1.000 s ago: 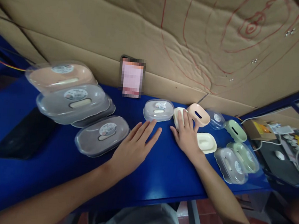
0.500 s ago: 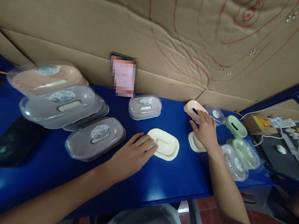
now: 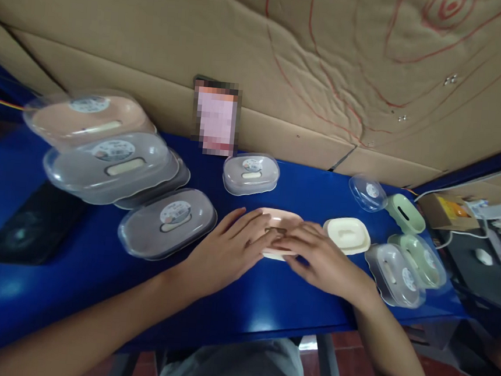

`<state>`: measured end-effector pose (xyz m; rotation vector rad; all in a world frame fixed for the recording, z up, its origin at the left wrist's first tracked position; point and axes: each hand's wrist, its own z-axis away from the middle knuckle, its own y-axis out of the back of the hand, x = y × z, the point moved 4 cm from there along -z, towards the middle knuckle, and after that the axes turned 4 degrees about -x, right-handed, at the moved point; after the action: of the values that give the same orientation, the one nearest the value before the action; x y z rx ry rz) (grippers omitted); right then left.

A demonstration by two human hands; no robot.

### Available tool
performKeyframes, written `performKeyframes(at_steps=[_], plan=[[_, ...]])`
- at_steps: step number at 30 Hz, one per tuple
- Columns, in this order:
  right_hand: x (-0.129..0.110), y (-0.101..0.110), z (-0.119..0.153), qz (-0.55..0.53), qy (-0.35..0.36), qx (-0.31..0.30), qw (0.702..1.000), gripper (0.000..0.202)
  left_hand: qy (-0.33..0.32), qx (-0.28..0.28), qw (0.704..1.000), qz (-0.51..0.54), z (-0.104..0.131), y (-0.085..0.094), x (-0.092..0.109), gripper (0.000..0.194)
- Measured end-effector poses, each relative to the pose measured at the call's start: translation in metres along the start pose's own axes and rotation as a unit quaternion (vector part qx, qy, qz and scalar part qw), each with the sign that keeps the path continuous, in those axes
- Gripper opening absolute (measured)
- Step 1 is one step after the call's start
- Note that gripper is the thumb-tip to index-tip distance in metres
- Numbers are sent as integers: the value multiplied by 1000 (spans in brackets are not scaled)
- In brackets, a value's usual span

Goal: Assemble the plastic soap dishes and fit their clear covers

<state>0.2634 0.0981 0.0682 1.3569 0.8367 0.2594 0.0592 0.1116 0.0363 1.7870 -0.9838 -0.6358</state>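
A pink slotted oval piece (image 3: 283,216) sits over a cream tray (image 3: 276,257), whose edge shows along the front. My left hand (image 3: 228,247) rests on the left side of the pink piece, fingers wrapped against it. From the right, my right hand (image 3: 319,255) grips the same piece, its fingertips over the slot. A smaller cream tray (image 3: 348,236) lies just right of my right hand. Behind it is a clear lid (image 3: 368,192) with a round label, beside a green slotted piece (image 3: 406,213).
Lidded grey boxes stand at the left (image 3: 168,225), centre back (image 3: 251,175) and right (image 3: 394,276). A pink box (image 3: 89,121) tops the left stack. A phone-like device (image 3: 216,118) leans on the cardboard wall (image 3: 158,39). A dark tablet (image 3: 32,227) lies at far left.
My right hand has brought the pink piece left and forward, onto the larger cream tray. Both hands now meet at it. The view has shifted slightly.
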Motion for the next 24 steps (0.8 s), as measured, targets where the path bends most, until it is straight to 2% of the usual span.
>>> performKeyframes(at_steps=[5, 11, 14, 20, 24], plan=[[-6, -7, -4, 13, 19, 11, 1000, 42, -6, -40, 999, 24, 1, -6, -2, 26], [-13, -15, -8, 168, 57, 16, 984, 39, -5, -43, 999, -21, 2, -4, -4, 23], [-15, -20, -10, 191, 66, 22, 979, 39, -11, -54, 997, -47, 3, -5, -3, 20], [-5, -18, -11, 104, 64, 18, 992, 30, 0, -42, 994, -100, 3, -6, 3, 21], [17, -2, -34, 16, 16, 98, 995, 39, -3, -35, 994, -103, 4, -6, 4, 20]])
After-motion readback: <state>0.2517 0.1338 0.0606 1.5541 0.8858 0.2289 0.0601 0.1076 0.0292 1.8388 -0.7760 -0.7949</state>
